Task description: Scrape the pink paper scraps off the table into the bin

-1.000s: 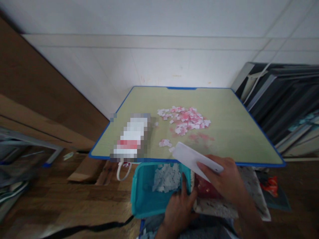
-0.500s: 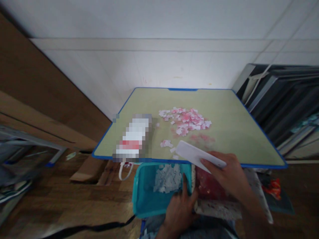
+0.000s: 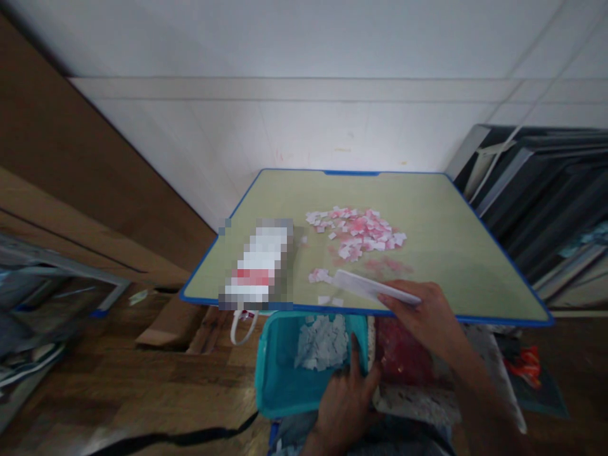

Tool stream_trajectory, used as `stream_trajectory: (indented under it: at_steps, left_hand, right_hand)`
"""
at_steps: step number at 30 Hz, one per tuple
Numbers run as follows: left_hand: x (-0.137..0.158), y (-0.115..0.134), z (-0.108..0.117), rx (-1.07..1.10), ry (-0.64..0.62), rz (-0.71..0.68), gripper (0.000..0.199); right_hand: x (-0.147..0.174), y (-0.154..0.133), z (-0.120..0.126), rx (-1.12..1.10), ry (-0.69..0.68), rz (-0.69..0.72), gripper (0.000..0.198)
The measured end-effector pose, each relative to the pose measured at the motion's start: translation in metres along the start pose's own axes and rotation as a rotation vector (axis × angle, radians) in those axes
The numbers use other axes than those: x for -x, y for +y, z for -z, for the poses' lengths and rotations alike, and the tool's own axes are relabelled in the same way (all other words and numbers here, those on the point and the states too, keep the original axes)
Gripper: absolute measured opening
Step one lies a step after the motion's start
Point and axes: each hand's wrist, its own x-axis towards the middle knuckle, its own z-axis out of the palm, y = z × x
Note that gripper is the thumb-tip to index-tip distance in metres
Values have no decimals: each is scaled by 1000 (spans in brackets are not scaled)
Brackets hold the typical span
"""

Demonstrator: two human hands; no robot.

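My right hand [image 3: 422, 310] is closed around a flat white plastic scraper [image 3: 365, 286], which is tilted nearly edge-on above the front of the table. The scraper's far end is beside a small cluster of pink-white paper bits [image 3: 320, 275]. A bigger pile of pink-stained paper bits [image 3: 363, 228] lies farther back. Below the table edge, my left hand [image 3: 346, 396] grips the right side of a turquoise plastic tub [image 3: 280, 396], its index finger stretched down inside the wall and thumb over the rim. Greyish-white paper bits [image 3: 323, 342] lie inside the tub.
The pale green folding table [image 3: 441, 247] has a blue edge and stands against a white wall. A blurred-out white box-like thing [image 3: 261, 259] is at its left. Dark flat panels [image 3: 551, 171] lean at right. A red-surfaced tray [image 3: 403, 354] sits beside the tub.
My right hand has turned the scraper more edge-on and moved it slightly left. Two loose bits near the front edge have shifted. My left hand keeps its place on the tub.
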Motion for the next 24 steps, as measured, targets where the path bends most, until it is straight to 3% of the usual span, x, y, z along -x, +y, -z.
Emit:
stream_trajectory:
  at_steps: [8,14,20,24]
  left_hand:
    - [0,0,2,-6,-11,-4,101]
    - [0,-1,0,4,8,-22,104]
    - [1,1,3,-8,-3,-6,102]
    - [1,1,2,0,-2,-1,98]
  right_hand:
    - [7,-6,-3,-64,-113,48,20]
    - [4,-1,-2,-43,-51,18,21]
    - [5,-1,-3,-102,-127,47,19]
    - [1,1,0,-89,-80,45,20]
